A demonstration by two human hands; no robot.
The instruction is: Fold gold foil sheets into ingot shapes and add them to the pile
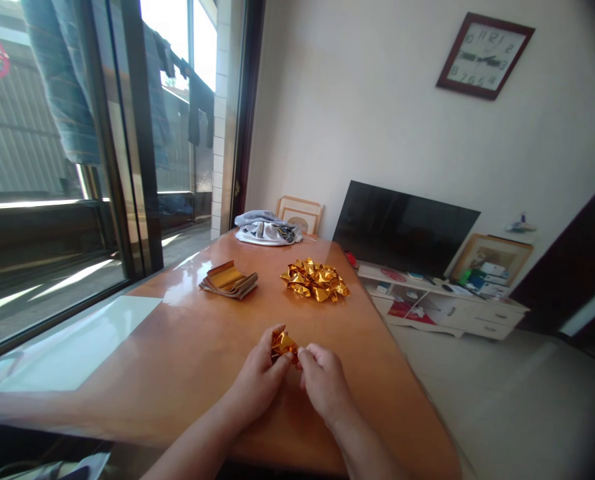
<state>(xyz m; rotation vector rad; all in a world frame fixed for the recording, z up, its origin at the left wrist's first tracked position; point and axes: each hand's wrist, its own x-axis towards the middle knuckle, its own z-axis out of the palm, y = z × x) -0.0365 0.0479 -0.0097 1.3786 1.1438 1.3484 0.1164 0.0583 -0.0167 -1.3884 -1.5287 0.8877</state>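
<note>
Between my two hands, just above the near part of the wooden table (217, 373), is a crumpled piece of shiny gold foil paper (283, 344). My left hand (262, 373) is closed around its left side, thumb toward me. At its right end my right hand (324, 380) pinches the edge, fingers curled. Straight ahead lies a pile of folded gold foil pieces (317, 280). Left of that pile sits a stack of gold-faced paper sheets (230, 280) with brownish, curled edges. The underside of the held foil is hidden by my fingers.
Folded cloth (264, 228) rests at the table's far end, before a framed picture (300, 212). A pale sheet (87, 343) lies along the left side, by the glass door (132, 133). Beyond the right edge stand a television (404, 227) and a low white cabinet (492, 320).
</note>
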